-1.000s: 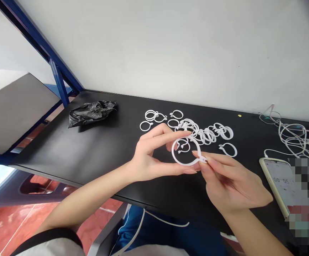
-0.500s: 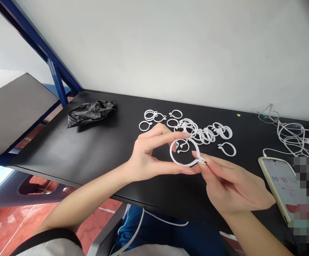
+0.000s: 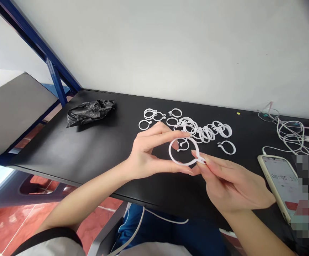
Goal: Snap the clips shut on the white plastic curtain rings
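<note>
pale grey wall behind a black tabletop, blue metal frame at left, red tiled floor below

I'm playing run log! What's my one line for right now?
left hand: holds white ring | right hand: pinches ring's tab | more white rings: on black tabletop | phone: near right hand

The phone bore the digits 00:05 on its lit screen; the figures after them and the smaller mark below were too blurred to read.
</note>
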Available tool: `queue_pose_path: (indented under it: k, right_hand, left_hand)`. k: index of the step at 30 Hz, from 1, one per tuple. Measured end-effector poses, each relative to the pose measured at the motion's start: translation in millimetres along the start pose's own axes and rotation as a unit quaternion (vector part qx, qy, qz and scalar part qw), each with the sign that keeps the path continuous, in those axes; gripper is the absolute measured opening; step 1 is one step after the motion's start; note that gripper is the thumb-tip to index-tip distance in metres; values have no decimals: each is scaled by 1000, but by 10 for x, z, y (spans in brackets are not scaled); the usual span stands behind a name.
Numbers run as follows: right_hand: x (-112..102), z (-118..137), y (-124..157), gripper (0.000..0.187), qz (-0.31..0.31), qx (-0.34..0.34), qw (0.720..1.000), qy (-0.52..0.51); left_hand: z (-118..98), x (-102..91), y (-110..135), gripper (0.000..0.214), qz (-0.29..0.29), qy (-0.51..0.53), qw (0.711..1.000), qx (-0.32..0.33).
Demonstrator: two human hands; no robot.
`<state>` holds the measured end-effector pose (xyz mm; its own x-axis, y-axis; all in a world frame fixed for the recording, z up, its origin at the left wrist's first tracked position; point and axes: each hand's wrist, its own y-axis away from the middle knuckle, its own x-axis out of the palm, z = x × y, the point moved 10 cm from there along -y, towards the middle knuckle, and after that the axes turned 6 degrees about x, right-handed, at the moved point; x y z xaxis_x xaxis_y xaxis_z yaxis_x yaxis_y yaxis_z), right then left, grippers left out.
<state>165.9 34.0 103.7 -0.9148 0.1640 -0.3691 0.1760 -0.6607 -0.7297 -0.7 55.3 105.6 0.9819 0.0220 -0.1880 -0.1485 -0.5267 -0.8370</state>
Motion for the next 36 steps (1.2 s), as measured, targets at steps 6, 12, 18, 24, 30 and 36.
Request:
queue_pose_path:
  k: [6,12,18,24,30,36]
  right_hand:
    - [4,-4,13,20,0,0,1000,3]
    - [34,37,-58,10,12,10,1000,14]
    - [14,44,-19,20,3,-12,1000,6]
    - [3,35,22,24,0,-18,1000,-1]
    - [30,92,-70,15,19,-5,1000,17]
    - [54,14,-26,18,29,6,999,21]
  left_hand:
    - [4,-1,4,57,10,-4,1000,-2]
    - [-9,8,-6,55,16,-2,1000,-3]
    - [10,10,-1,55,20,3,1000,-10]
    - [13,9,-4,55,23,2,1000,-11]
    - [7,15,-19,53,27,-1,1000,-11]
    - [18,14,1,53,26,7,999,-20]
